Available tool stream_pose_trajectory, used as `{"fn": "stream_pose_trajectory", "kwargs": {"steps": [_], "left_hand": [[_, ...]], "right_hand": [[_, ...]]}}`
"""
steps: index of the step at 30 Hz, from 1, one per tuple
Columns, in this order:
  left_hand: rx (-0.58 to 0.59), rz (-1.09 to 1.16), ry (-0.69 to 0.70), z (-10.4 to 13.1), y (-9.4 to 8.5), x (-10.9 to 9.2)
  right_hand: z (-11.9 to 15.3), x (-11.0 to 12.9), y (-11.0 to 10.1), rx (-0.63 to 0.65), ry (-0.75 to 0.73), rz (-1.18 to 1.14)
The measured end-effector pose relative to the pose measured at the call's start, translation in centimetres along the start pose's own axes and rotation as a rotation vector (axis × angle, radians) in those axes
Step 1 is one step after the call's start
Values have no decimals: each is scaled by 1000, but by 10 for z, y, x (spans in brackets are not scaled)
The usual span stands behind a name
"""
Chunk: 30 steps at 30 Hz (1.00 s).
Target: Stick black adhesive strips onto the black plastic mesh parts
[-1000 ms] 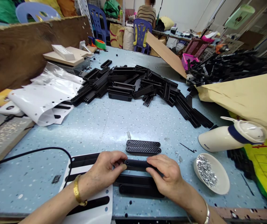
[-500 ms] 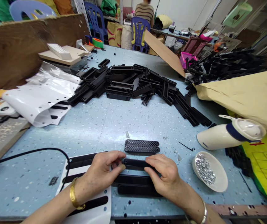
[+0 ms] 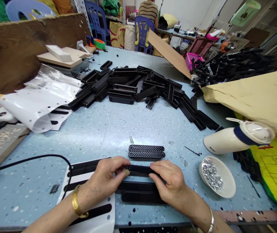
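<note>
My left hand point(image 3: 109, 174) pinches the left end of a slim black bar point(image 3: 139, 169), and my right hand point(image 3: 171, 181) grips its right end. Just beyond it lie two black pieces with a lattice surface point(image 3: 146, 151), side by side. Nearer to me, two smooth black bars point(image 3: 142, 196) rest on the table, their right ends partly behind my right hand. Under my left forearm is a white sheet with black strips point(image 3: 104, 223). A white bowl of small silvery parts point(image 3: 229, 186) stands right of my right hand.
Many black pieces point(image 3: 122, 97) lie in a curved heap across the table. A white bottle point(image 3: 223, 142) lies at the right. A black cable point(image 3: 43, 156) and plastic sheets point(image 3: 31, 106) are at the left. A person point(image 3: 149, 11) sits far behind.
The whole view has shifted very slightly. Both hands keep their hold on the black bar, with no clear movement.
</note>
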<state>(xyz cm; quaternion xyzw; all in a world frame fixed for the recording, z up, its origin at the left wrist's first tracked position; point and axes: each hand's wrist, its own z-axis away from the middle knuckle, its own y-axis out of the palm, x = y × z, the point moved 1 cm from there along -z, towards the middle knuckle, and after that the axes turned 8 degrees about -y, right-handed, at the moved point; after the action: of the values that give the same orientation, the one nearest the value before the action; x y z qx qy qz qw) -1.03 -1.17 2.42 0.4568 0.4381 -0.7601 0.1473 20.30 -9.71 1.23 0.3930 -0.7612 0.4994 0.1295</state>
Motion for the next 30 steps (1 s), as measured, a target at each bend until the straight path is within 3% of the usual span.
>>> {"fn": "stream_pose_trajectory", "kwargs": {"steps": [16,30], "left_hand": [[-57,138,-79,1,7,6],[-148,-143,159,5,7,9]], "right_hand": [[1,0,1,5,-5,-2],[-2,2,0,18,34,-8]]}}
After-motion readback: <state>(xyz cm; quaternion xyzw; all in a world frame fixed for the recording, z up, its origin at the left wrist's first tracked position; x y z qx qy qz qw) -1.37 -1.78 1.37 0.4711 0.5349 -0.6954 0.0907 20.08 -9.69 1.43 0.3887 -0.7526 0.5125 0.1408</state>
